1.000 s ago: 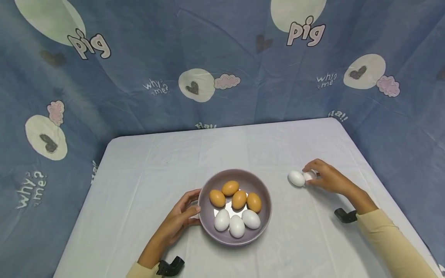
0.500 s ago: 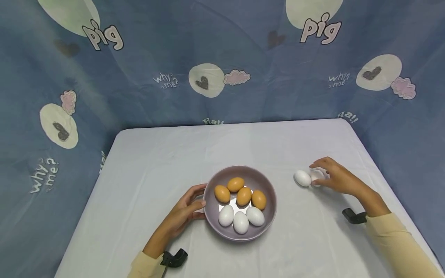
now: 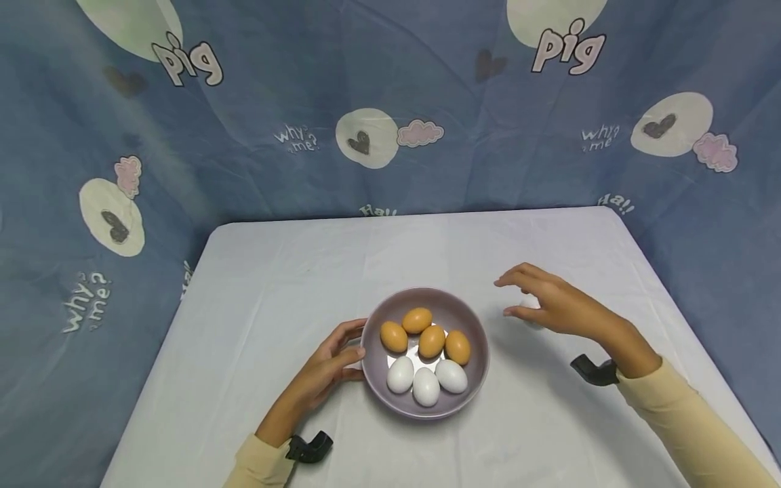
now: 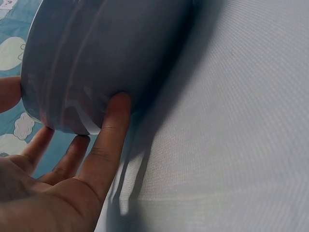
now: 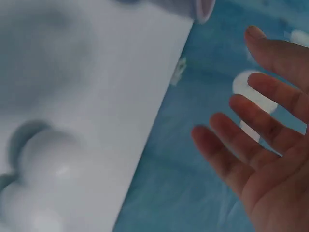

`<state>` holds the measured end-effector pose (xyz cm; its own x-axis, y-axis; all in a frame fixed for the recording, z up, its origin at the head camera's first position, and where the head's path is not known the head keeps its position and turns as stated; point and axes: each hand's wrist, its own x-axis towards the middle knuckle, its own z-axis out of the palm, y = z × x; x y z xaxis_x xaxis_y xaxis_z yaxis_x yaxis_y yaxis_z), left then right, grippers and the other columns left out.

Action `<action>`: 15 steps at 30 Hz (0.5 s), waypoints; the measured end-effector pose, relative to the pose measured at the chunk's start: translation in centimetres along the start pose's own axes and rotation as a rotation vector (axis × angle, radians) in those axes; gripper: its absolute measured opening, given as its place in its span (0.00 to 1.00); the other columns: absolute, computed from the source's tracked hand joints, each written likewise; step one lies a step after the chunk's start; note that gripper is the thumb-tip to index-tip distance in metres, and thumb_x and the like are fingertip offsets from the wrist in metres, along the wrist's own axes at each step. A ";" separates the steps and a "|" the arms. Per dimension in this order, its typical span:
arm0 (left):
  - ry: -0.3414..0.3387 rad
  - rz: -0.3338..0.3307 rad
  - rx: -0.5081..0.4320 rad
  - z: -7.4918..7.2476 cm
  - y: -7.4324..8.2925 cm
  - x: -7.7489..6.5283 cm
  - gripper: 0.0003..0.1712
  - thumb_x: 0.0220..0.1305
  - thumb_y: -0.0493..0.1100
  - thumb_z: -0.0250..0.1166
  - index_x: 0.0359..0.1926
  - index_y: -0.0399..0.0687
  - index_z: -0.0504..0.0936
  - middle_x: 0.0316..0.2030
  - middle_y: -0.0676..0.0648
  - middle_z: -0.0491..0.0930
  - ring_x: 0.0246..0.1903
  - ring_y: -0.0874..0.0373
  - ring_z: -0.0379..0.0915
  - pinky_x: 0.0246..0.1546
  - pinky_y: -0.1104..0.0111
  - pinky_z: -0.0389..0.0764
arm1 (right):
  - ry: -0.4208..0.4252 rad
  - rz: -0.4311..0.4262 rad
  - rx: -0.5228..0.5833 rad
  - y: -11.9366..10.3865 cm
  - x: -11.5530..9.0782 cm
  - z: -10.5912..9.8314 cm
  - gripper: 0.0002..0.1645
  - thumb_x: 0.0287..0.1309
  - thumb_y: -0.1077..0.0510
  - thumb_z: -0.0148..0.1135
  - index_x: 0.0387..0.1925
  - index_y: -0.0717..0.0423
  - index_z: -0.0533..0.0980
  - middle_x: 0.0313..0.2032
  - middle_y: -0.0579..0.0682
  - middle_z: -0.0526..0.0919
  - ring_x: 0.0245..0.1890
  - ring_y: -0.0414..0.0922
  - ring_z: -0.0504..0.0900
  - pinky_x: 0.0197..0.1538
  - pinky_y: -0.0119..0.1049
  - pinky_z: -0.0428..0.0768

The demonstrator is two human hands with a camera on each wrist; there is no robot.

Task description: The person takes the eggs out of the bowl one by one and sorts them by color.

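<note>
A mauve bowl (image 3: 378, 369) on the table holds several brown eggs (image 3: 432, 341) and three white eggs (image 3: 426, 387). My left hand (image 3: 323, 369) grips the bowl's left side, thumb at the rim and fingers spread along the outer wall. In the left wrist view, fingertips press the wall down near the base. My right hand (image 3: 558, 301) hovers right of the bowl with fingers extended and thumb apart, holding nothing. Beneath it, loose white eggs (image 3: 529, 301) are mostly hidden in the head view. The right wrist view shows two blurred white eggs (image 5: 53, 159) side by side.
A white cloth covers the table (image 3: 305, 271). Behind and at both sides hangs a blue printed curtain (image 3: 256, 176). Black wrist mounts (image 3: 310, 447) stick out from both sleeves.
My right hand has let go of the white egg on the table, lifted and moved left over the pair of eggs. The left hand stays on the bowl. The head view has shifted slightly.
</note>
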<state>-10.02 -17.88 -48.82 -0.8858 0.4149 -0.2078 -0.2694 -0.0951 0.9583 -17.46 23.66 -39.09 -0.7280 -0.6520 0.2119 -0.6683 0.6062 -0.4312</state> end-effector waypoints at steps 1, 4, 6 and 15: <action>-0.002 0.001 0.001 0.0 0.0 0.0 0.33 0.71 0.39 0.59 0.74 0.49 0.59 0.72 0.38 0.58 0.61 0.49 0.71 0.50 0.52 0.84 | -0.017 -0.011 0.010 -0.5 0.5 0.1 0.27 0.52 0.59 0.76 0.54 0.56 0.78 0.52 0.49 0.80 0.48 0.45 0.82 0.47 0.42 0.86; -0.010 0.011 0.002 -0.1 -0.2 -0.1 0.33 0.71 0.39 0.58 0.74 0.49 0.59 0.72 0.37 0.57 0.61 0.49 0.71 0.50 0.53 0.84 | -0.062 -0.064 0.050 -1.9 2.0 0.5 0.26 0.54 0.58 0.75 0.55 0.54 0.78 0.52 0.47 0.80 0.47 0.44 0.83 0.45 0.38 0.86; -0.017 0.021 0.002 -0.2 -0.3 -0.2 0.33 0.72 0.39 0.58 0.74 0.49 0.58 0.73 0.37 0.57 0.61 0.49 0.71 0.50 0.53 0.84 | -0.094 -0.110 0.074 -2.8 2.9 0.9 0.26 0.54 0.57 0.75 0.55 0.53 0.78 0.51 0.47 0.80 0.47 0.43 0.83 0.44 0.35 0.86; -0.014 0.025 0.000 0.0 -0.1 -0.1 0.33 0.72 0.39 0.58 0.74 0.50 0.60 0.72 0.38 0.58 0.60 0.50 0.71 0.49 0.53 0.84 | -0.356 -0.227 0.117 -5.7 4.2 3.5 0.20 0.60 0.58 0.69 0.54 0.51 0.77 0.48 0.45 0.77 0.42 0.43 0.79 0.48 0.32 0.79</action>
<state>-9.90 -17.93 -48.95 -0.8870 0.4248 -0.1807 -0.2470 -0.1059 0.9632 -16.18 15.89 -38.85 -0.4533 -0.8913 0.0061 -0.7684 0.3873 -0.5094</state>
